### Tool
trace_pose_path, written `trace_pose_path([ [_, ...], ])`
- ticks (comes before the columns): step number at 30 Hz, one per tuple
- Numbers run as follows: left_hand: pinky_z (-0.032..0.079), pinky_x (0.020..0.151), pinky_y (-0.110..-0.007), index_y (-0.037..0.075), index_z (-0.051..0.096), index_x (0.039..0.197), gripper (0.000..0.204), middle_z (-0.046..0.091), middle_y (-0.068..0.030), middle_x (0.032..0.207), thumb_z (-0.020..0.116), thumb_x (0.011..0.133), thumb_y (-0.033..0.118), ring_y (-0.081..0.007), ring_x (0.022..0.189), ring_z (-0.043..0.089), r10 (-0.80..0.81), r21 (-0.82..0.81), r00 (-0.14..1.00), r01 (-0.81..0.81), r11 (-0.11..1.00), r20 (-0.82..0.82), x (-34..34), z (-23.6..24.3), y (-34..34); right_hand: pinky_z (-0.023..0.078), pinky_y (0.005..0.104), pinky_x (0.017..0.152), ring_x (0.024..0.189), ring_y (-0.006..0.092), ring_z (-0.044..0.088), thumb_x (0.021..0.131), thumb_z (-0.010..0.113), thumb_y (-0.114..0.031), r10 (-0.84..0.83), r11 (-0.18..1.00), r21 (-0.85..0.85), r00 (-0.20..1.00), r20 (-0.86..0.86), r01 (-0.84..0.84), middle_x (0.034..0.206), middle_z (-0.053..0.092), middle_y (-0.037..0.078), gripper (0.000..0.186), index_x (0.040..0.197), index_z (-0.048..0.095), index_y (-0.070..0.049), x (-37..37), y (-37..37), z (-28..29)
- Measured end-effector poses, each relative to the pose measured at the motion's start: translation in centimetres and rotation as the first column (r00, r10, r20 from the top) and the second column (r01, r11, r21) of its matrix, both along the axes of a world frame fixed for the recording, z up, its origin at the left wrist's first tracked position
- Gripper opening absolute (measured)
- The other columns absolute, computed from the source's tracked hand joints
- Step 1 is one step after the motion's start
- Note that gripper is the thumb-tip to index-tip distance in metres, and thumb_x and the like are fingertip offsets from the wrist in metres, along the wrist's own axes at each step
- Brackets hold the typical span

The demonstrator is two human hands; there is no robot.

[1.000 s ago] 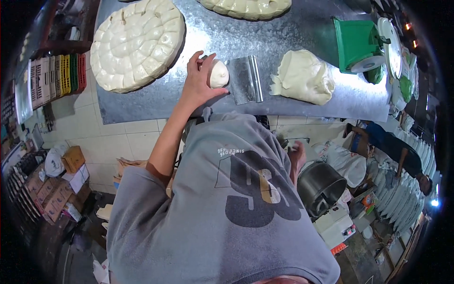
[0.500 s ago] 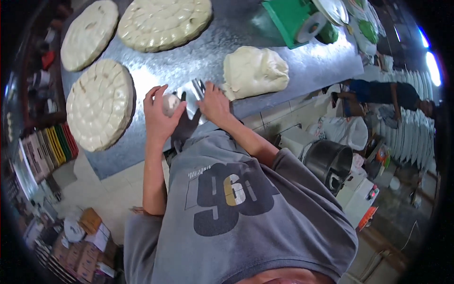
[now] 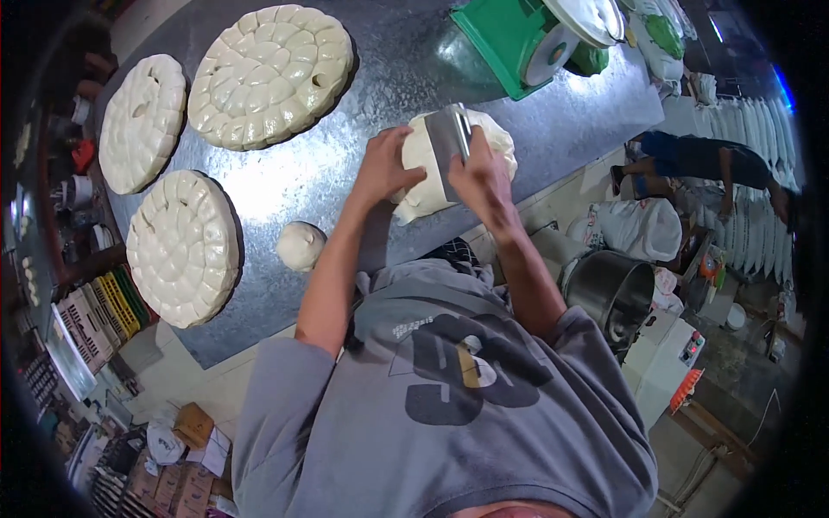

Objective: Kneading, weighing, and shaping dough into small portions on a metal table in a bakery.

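Observation:
A big lump of pale dough [image 3: 418, 154] lies on the metal table [image 3: 380, 78] in front of me. My right hand [image 3: 485, 180] is closed round the handle of a metal dough scraper [image 3: 443, 142], whose blade stands across the lump. At the lump's left side is my left hand [image 3: 384, 168], open, with thumb and fingers apart and their tips at the dough. A small round dough ball [image 3: 300, 246] sits on the table beside my left forearm. How deep the blade reaches into the dough is hidden.
Three large scored dough rounds, one at the back [image 3: 269, 78], one far left [image 3: 142, 125] and one nearer [image 3: 183, 250], lie on the left. A green scale [image 3: 496, 39] stands at the back right. A metal mixing bowl [image 3: 609, 289] and another person [image 3: 704, 160] are beyond the right edge.
Both hands have moved right to the dough lump, the right one bringing the scraper onto it. The small dough ball has left my left hand and rests on the table.

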State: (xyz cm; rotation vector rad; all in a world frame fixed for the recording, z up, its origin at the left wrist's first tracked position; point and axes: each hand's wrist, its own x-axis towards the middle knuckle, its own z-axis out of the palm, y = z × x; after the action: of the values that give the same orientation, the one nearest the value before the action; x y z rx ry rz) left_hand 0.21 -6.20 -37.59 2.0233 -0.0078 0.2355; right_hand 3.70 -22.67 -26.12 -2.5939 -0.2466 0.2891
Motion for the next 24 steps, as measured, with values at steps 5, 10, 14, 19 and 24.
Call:
trace_pose_path([
  [5,0.047,0.09,-0.038,0.005,0.054,0.121,0.06,0.057,-0.0172,0.114,0.078,0.068,0.018,-0.0334,0.104,0.058,-0.032,-0.023,0.985,0.029,0.999,-0.168,-0.6,-1.2,0.2,0.049,0.0528,0.072,0.085,0.0437,0.064,0.077,0.063,-0.008,0.063,0.965,-0.25,0.996,-0.057,-0.075,0.09,0.065,0.025,0.033,0.105,0.047,-0.003,0.8,4.1,-2.9],
  [10,0.049,0.08,-0.046,0.0,0.057,0.106,0.045,0.061,-0.0223,0.095,0.074,0.07,0.02,-0.0424,0.089,0.059,0.098,-0.054,0.981,-0.109,0.993,-0.17,-2.6,-1.5,-0.3,0.05,0.0521,0.074,0.093,0.0423,0.062,0.076,0.063,-0.006,0.087,0.965,-0.24,0.993,-0.085,-0.105,0.101,0.061,0.024,0.033,0.106,0.047,-0.004,1.0,6.4,-6.2],
  [14,0.047,0.069,-0.042,0.0,0.057,0.097,0.037,0.056,-0.02,0.086,0.076,0.072,0.018,-0.04,0.075,0.056,0.146,-0.179,0.962,-0.189,0.965,-0.231,-8.4,0.2,-1.8,0.05,0.0517,0.075,0.088,0.0432,0.064,0.08,0.061,-0.014,0.159,0.979,-0.137,0.986,0.039,-0.153,0.096,0.063,0.023,0.032,0.108,0.048,-0.005,3.0,7.3,-6.4],
  [19,0.047,0.076,-0.04,0.004,0.063,0.101,0.045,0.056,-0.0169,0.107,0.083,0.07,0.029,-0.0333,0.096,0.054,0.3,0.482,0.953,-0.247,0.841,-0.034,-15.8,4.9,-0.8,0.05,0.0514,0.076,0.09,0.0433,0.064,0.083,0.062,-0.019,0.025,0.999,-0.026,0.995,-0.1,-0.028,0.098,0.065,0.023,0.039,0.117,0.048,-0.005,3.2,2.8,-2.5],
  [24,0.038,0.103,-0.047,0.009,0.059,0.123,0.073,0.047,-0.0177,0.131,0.086,0.063,0.04,-0.0388,0.118,0.048,0.237,0.128,0.959,-0.218,0.968,-0.157,-8.9,6.2,0.0,0.05,0.0524,0.074,0.088,0.0441,0.063,0.085,0.06,-0.018,0.182,0.981,-0.048,0.979,-0.089,-0.186,0.097,0.066,0.024,0.043,0.124,0.048,-0.007,0.0,-2.9,-0.3],
])
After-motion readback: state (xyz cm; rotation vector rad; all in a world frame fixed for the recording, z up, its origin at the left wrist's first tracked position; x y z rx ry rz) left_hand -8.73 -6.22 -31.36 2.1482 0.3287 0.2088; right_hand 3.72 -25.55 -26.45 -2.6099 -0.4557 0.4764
